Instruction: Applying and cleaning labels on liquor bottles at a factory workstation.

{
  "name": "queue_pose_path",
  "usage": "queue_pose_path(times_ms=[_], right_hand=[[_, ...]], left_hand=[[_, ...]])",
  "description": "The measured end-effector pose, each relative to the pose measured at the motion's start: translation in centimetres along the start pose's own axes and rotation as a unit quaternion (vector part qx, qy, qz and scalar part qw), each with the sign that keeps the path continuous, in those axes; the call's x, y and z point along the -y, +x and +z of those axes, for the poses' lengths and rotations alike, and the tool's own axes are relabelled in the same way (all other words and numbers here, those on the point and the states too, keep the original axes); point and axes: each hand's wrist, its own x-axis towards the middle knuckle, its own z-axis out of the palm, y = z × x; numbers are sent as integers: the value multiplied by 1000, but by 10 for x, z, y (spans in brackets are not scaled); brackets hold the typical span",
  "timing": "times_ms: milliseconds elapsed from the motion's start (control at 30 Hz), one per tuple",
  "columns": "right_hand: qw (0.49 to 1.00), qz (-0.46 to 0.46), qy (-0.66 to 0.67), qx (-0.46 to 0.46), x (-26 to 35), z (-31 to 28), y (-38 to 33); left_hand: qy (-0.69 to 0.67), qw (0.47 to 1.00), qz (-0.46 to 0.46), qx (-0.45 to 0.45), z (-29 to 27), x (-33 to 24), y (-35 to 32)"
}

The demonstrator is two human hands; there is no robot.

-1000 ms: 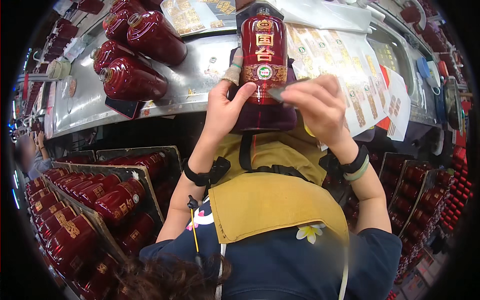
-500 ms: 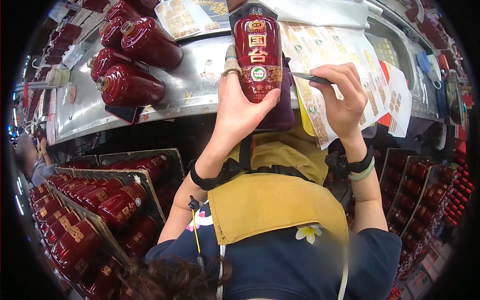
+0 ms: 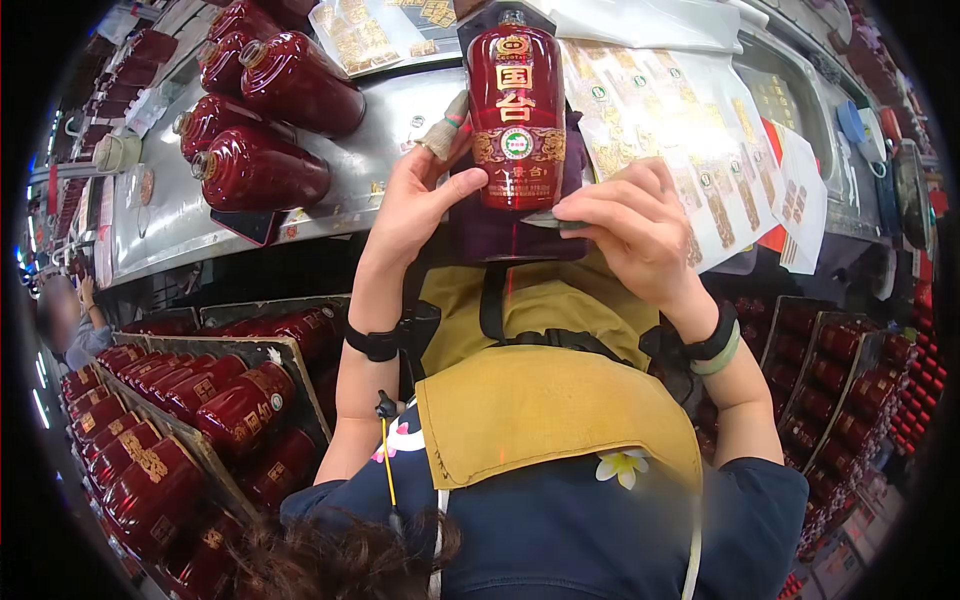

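A dark red glass bottle (image 3: pixel 514 70) with gold decoration and a round green-and-white sticker lies in front of me on a purple cloth (image 3: pixel 470 235), its neck pointing away. My left hand (image 3: pixel 425 190) is at the bottle's lower left side. Its thumb tip meets the glass edge, while the index finger, wearing a pale finger cover (image 3: pixel 440 138), stretches away from the thumb. Pinched in my right hand (image 3: pixel 635 225) are dark tweezers (image 3: pixel 556 222), their tips pointing left just below the bottle's base. Whether the tips hold anything is too small to tell.
Several plain red bottles (image 3: pixel 300 85) lie on the metal table (image 3: pixel 375 130) at left, beside a phone (image 3: pixel 245 225). Sheets of gold stickers (image 3: pixel 660 120) spread to the right. Crates of decorated bottles (image 3: pixel 240 405) stand below on both sides. Another person (image 3: pixel 75 320) is at far left.
My left hand has loosened from around the bottle and shifted left. My right hand has brought the tweezers down and left, from the bottle's right side to its base.
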Motion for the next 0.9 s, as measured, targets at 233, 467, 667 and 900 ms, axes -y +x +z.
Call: queue_pose_path(times_ms=[233, 467, 667, 900], right_hand=[[994, -52, -79, -48, -2, 10, 13], [982, -100, -158, -37, 2, 6, 31], [986, -125, -106, 19, 19, 10, 31], [980, -171, -88, 60, 23, 15, 29]], left_hand=[[-3, 998, 26, -57, 11, 7, 3], [-36, 998, 24, -46, 9, 4, 1], [212, 971, 101, 45, -1, 2, -5], [282, 952, 97, -68, 20, 11, 2]])
